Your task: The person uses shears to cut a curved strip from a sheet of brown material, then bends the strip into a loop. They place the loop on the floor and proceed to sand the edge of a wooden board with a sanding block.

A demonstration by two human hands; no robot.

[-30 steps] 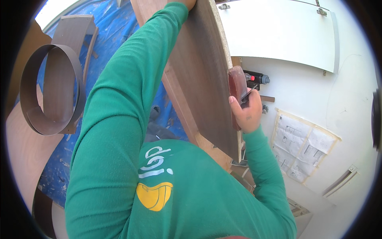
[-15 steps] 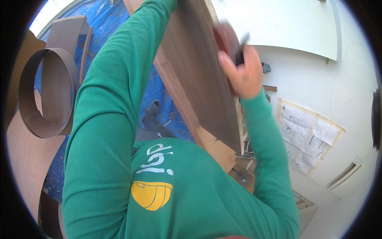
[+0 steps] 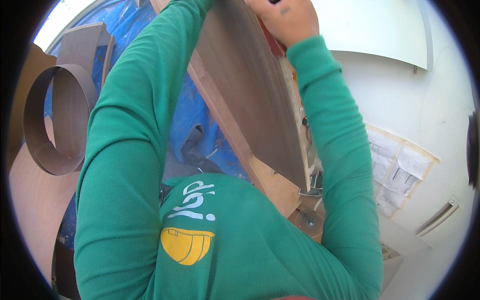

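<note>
My right hand [image 3: 287, 20] is at the top of the head view, closed on what looks like a hand plane [image 3: 273, 42], reddish-brown with a dark grip. Only a strip of the plane's body shows below my fingers; the rest is covered or cut off. It lies along the raw, light edge of a dark brown wood-grain board [image 3: 250, 90], which stands slanting on its side. My left arm [image 3: 135, 115] stretches up past the board's far end, and that hand is beyond the picture's upper edge.
Left, a dark oval ring [image 3: 31, 117] stands by curved brown panels [image 3: 40, 200]. A blue sheet [image 3: 192, 107] covers the floor, with my shoe [image 3: 192, 137] on it. A pale wooden piece [image 3: 272, 182] lies below the board. Taped drawings [image 3: 400, 165] hang on the white wall at right.
My right hand has slid the plane up and away along the board's edge, to the top of the picture. The left arm and the board have barely shifted.
</note>
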